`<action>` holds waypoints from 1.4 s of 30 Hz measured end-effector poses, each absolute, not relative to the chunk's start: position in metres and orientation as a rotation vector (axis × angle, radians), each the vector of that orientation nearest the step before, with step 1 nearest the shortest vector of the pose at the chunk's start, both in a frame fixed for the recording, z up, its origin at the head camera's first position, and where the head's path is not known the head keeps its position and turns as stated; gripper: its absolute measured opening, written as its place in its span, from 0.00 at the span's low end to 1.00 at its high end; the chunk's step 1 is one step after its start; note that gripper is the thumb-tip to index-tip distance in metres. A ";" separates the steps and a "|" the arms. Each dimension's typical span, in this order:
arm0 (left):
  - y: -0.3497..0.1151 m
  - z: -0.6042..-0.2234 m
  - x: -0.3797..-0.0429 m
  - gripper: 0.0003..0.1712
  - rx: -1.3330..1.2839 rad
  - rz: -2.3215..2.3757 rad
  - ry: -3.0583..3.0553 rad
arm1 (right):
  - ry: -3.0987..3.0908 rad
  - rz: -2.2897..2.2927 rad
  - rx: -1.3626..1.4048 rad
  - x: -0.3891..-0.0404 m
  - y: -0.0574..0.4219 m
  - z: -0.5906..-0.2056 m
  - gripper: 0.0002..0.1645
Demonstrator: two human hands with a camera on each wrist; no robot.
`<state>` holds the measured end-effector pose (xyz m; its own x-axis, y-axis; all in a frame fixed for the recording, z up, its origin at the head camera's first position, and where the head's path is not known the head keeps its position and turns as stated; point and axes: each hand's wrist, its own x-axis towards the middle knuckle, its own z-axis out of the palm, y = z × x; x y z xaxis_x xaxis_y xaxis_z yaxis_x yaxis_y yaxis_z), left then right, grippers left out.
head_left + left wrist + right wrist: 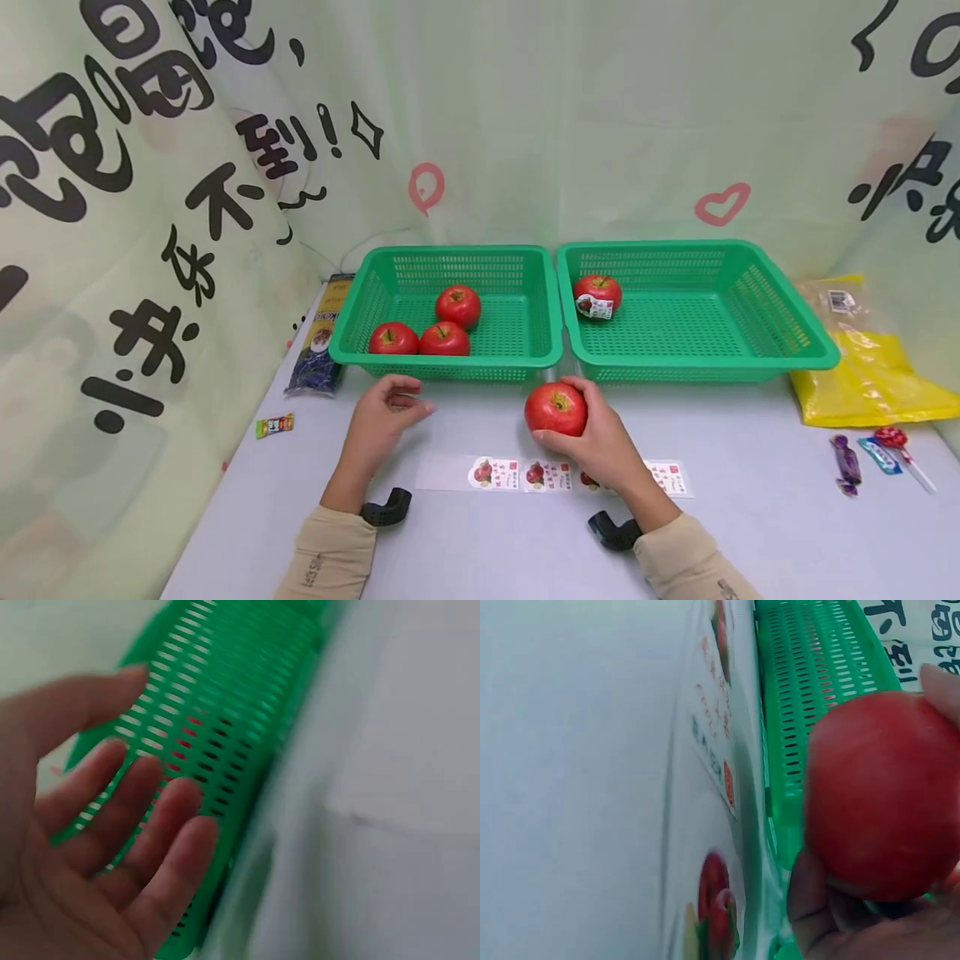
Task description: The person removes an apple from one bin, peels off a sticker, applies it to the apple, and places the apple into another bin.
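A red apple is gripped in my right hand, above the table in front of the baskets. The right wrist view shows the same apple with fingers around its side and underside. My left hand holds nothing; its fingers are loosely bent, close in front of the left green basket. That basket contains three red apples. Below the hands lies a strip of apple stickers, partly hidden by my right hand and forearm. The right green basket contains one apple with a sticker on it.
A dark blue and gold packet lies left of the baskets, with a small wrapped candy before it. On the right are a yellow bag, a purple candy, a blue candy and a lollipop. Printed curtains surround the table.
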<state>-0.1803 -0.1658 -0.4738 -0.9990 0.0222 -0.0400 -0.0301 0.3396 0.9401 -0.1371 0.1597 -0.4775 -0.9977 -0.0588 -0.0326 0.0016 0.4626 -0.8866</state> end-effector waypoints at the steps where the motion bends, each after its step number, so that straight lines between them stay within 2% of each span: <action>1: -0.163 -0.476 -0.178 0.25 0.088 1.632 2.602 | 2.656 -1.574 -0.062 -0.138 0.160 -0.479 0.52; 5: -0.154 -0.481 -0.173 0.30 0.393 1.181 2.762 | 2.711 -1.519 -0.113 -0.141 0.162 -0.483 0.51; 9: -0.152 -0.482 -0.173 0.34 0.527 1.018 2.778 | 2.711 -1.510 -0.115 -0.143 0.162 -0.485 0.54; 19: -0.153 -0.485 -0.175 0.41 0.509 0.878 2.732 | 2.686 -1.496 -0.117 -0.147 0.157 -0.494 0.59; 35: -0.158 -0.494 -0.175 0.41 0.509 0.870 2.783 | 2.740 -1.446 -0.215 -0.143 0.156 -0.488 0.61; 38: -0.157 -0.495 -0.175 0.41 0.505 0.878 2.777 | 2.920 -1.418 -0.273 -0.134 0.157 -0.482 0.54; 42: -0.155 -0.494 -0.176 0.41 0.519 0.867 2.780 | 3.213 -1.445 -0.484 -0.120 0.151 -0.476 0.33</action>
<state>-0.1761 -0.1551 -0.4940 -0.9223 0.3802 -0.0692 0.2734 0.7685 0.5784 -0.1201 0.1511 -0.4759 -0.8800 -0.0718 0.4696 -0.3989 0.6483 -0.6485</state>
